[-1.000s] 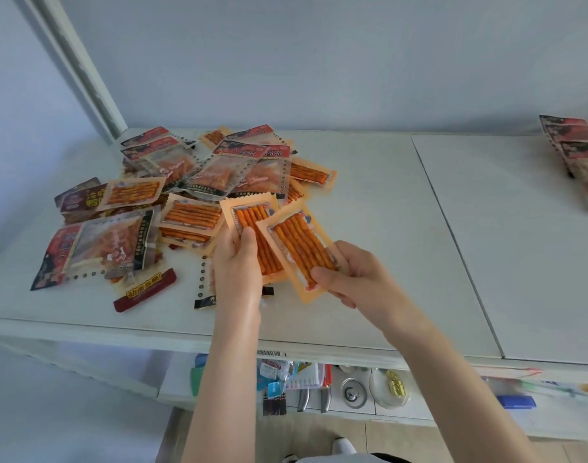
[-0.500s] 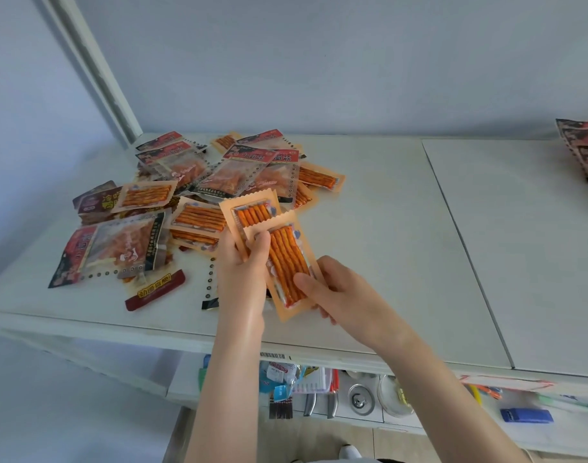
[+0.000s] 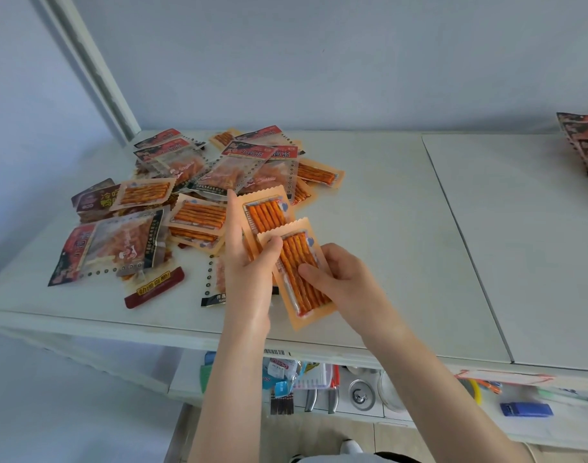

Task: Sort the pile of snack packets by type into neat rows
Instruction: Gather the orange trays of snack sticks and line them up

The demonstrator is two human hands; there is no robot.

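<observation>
Two orange packets of spicy sticks are held above the white table [image 3: 369, 228]. My left hand [image 3: 249, 259] grips the rear orange packet [image 3: 265, 212], thumb laid over the top corner of the front orange packet [image 3: 301, 272]. My right hand [image 3: 339, 282] pinches that front packet from the right, thumb on its clear window. Both packets overlap, long sides nearly aligned. The loose pile of snack packets [image 3: 192, 188] lies at the table's back left: orange stick packets, larger clear packets with red headers, dark brown ones.
A dark red snack stick [image 3: 154, 287] and a clear dotted-edge packet [image 3: 214, 282] lie near the front edge. Several red-and-black packets [image 3: 583, 142] sit at the far right on a second white tabletop. A shelf of small items hangs below the front edge.
My right hand has slid its orange packet left and turned it upright, over the packet in my left hand. My left thumb now rests on it. The view has shifted left.
</observation>
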